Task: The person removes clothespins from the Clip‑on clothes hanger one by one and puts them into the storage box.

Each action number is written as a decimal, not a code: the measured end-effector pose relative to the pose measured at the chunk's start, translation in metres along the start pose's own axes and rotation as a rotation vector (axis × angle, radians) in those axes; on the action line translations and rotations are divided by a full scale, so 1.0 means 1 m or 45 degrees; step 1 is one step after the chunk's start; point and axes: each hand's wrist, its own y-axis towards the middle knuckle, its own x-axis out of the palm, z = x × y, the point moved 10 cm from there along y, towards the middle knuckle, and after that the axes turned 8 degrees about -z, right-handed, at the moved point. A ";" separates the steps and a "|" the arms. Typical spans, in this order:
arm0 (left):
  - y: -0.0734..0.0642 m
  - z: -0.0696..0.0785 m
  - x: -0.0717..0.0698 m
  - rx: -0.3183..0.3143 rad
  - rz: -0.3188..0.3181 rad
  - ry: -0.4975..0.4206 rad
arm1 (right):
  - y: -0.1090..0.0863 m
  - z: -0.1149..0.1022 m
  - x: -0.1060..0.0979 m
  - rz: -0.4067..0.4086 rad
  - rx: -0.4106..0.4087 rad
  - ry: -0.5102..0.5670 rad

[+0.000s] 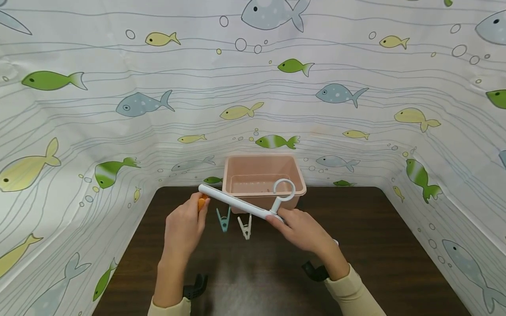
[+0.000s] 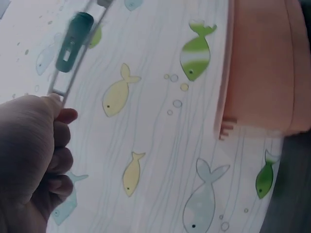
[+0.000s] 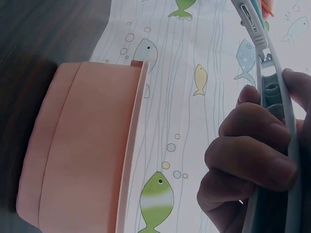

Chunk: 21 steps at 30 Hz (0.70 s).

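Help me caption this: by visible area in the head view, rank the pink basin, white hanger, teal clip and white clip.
1. Pink basin
2. White hanger
3. Teal clip and white clip: too alike to rank

Orange piece (image 1: 202, 203) mostly covered

The left grip (image 1: 182, 228) hides most of it. The right grip (image 1: 303, 228) covers part of the white hanger (image 1: 237, 202); right of that grip, a partly hidden white object (image 1: 336, 242) is too small to identify.

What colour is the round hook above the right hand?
White; the hook shows best in the head view.
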 end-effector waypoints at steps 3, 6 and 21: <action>0.000 0.003 -0.002 0.037 0.037 0.089 | 0.001 0.001 0.001 -0.005 -0.002 0.016; -0.001 0.005 -0.003 0.065 0.066 0.137 | 0.001 0.001 0.001 -0.014 -0.006 0.031; -0.007 -0.002 0.006 0.121 0.095 0.218 | 0.001 0.001 0.011 -0.066 0.043 0.076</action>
